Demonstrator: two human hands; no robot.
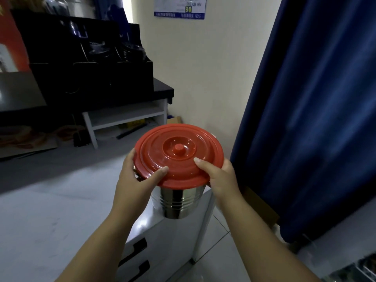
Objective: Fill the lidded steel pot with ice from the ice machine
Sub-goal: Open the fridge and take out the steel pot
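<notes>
Head view, counts: one steel pot (179,202), one red lid (179,155) with one round knob (178,148) at its centre, two bare hands.
Pot position: it was held up in the air in front of the person, over the corner of a white drawer cabinet (162,239); whether its base touched the cabinet top could not be told.
Lid: it sat closed on the pot, covering the whole rim.
Left hand (138,176): its grip was clamped on the lid's left edge, thumb lying on top of the lid, fingers curled under the rim out of sight.
Right hand (219,176): its grip was clamped on the lid's right edge, thumb on top pointing towards the knob, fingers hidden beneath.
Cabinet: two dark drawer handles (134,259) showed on its front, below the left forearm.
Right side: a dark blue curtain (317,110) hung just beside the pot.
Behind: a cream wall (203,68) with one blue-bordered poster (180,7) at the top.
Left side: a black desk (160,88) carried black organiser bins (91,58); a white shelf (126,117) stood beneath it.
Floor: pale tiles (219,249) ran between cabinet and curtain.
</notes>
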